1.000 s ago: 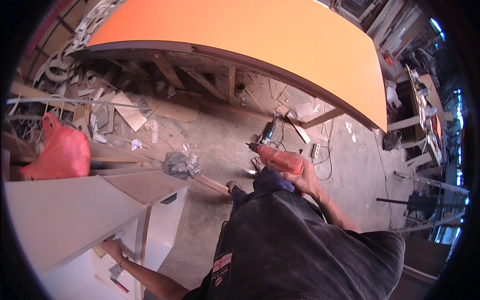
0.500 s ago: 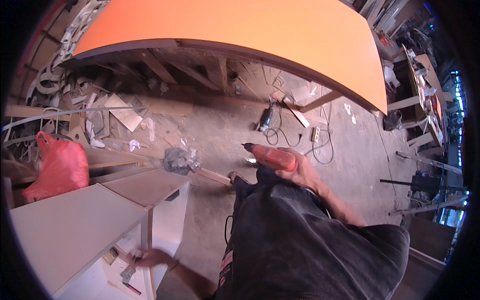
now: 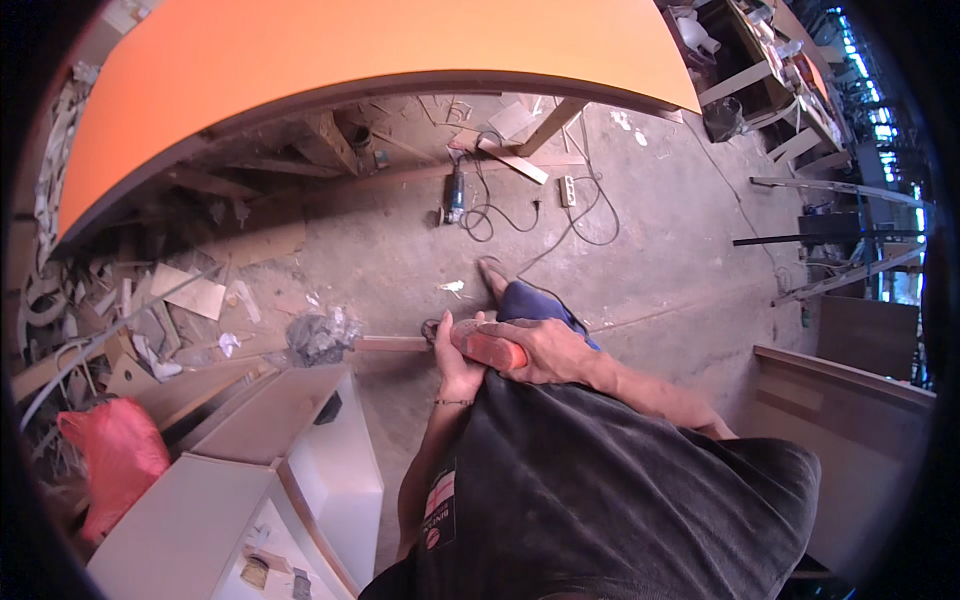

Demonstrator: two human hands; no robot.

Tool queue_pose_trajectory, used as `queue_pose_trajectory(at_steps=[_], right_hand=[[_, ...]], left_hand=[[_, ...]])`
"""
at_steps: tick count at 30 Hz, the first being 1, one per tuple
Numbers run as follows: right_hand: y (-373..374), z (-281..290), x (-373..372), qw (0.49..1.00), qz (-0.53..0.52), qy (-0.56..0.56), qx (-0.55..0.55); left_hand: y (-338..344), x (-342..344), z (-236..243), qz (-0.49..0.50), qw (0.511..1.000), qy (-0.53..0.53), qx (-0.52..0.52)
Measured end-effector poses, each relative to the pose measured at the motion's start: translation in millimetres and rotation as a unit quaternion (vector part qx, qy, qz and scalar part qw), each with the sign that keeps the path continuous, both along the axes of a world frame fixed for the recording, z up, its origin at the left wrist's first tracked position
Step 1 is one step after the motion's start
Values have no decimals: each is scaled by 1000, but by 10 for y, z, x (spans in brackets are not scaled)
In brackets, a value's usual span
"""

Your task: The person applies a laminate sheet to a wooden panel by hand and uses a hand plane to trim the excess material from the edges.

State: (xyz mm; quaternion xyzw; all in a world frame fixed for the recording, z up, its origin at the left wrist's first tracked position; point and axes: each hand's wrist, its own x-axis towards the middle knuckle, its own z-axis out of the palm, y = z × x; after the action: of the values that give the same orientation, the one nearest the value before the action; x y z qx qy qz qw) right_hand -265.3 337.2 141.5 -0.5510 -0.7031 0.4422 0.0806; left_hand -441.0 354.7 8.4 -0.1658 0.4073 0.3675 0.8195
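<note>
A red power drill [image 3: 492, 349] is in front of my body, over my dark shirt's front. My right hand [image 3: 550, 350] wraps round the drill's rear, its forearm coming from the right. My left hand [image 3: 458, 372], with a bracelet on the wrist, closes about the front end of the drill, where the chuck is. That end is mostly hidden by the fingers, so I cannot tell whether a bit is in it.
A white cabinet [image 3: 190, 520] lies lower left beside a red plastic bag [image 3: 115, 455]. A large orange-topped table [image 3: 400, 45] spans the far side. On the floor are an angle grinder [image 3: 455, 195], a power strip [image 3: 568, 191], cables and wood scraps. A panel [image 3: 835, 440] stands right.
My left hand has left the cabinet at lower left and come up to the drill's front. The drill in my right hand has moved left and lower. The view has shifted.
</note>
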Motion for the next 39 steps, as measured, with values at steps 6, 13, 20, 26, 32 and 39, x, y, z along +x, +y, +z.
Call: queue_pose_trajectory(at_steps=[6, 13, 20, 26, 32, 39], right_hand=[[78, 23, 779, 998, -49, 31, -11], [-57, -628, 2408, 993, -84, 85, -17], [-11, -199, 2850, 972, -187, 131, 55], [-37, -180, 2830, 883, -427, 193, -18], [71, -536, 2668, 660, -703, 260, -41], [-415, -437, 2736, 485, -824, 288, 47]], left_hand=[[383, 315, 4, -32, 998, 58, 21], [1122, 1050, 66, -58, 998, -5, 4], [1494, 2191, -599, -161, 987, 5, -8], [1664, 2941, -227, -541, 820, 177, 62], [2460, 2788, 366, -348, 331, 461, 747], [3779, 3054, 923, -281, 115, 496, 814]])
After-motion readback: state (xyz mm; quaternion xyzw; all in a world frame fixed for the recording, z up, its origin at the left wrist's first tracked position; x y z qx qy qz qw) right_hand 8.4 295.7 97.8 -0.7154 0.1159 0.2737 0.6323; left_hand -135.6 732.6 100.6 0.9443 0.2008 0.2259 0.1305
